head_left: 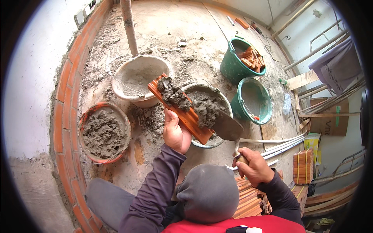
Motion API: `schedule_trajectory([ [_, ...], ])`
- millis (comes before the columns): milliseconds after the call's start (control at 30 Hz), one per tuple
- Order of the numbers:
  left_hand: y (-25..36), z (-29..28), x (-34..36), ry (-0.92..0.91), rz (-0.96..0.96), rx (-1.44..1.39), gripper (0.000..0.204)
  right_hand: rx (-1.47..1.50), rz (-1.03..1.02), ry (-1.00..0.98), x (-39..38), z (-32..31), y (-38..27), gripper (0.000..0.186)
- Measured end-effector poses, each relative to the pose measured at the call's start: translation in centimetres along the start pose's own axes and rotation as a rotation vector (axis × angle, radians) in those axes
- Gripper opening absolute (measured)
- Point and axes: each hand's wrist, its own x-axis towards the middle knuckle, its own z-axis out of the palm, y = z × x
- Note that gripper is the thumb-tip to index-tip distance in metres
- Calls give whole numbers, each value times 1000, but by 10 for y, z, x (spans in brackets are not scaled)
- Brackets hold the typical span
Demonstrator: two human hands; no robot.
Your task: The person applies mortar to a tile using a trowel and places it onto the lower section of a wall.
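My left hand (175, 133) is closed from below around a long, thin orange brick (192, 125), which tilts down to the right. Lumps of wet grey mortar (174, 94) lie along its upper face. My right hand (254, 166) grips the handle of a trowel (228, 126). Its blade is close to the brick's lower end, with mortar, blurred by motion, at the blade's edge. Under the brick stands a bucket of mortar (220, 98), partly hidden by the brick and trowel.
At left, a basin heaped with mortar (104, 134) stands near a low brick wall (67, 116). Behind is a whitish tub (145, 64) beside a pole (129, 29). Two green buckets (233, 58) stand at right, one holding brick pieces. Stacked bricks (245, 200) lie near my right arm.
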Motion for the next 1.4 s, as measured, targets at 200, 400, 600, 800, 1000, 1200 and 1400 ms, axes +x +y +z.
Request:
schedule_trajectory([
  [200,3,7,-2,33,31,-57,42,-399,-355,148,2,19,0,36],
  [400,2,2,-5,-19,29,-108,38,-521,-407,192,-5,29,-4,38],
  [600,3,4,-7,1,27,-88,40,-577,-386,238,-18,40,-4,41],
  [800,3,7,-8,4,23,-124,41,-578,-358,251,-23,43,-10,44],
  [1000,7,10,-6,8,-15,-151,41,-470,-371,300,-23,42,-2,36],
  [1200,24,16,-3,-6,-109,-162,41,-468,-420,299,-18,35,-1,33],
  [1400,35,28,-3,23,-138,-152,38,-259,-464,330,-4,47,11,30],
])
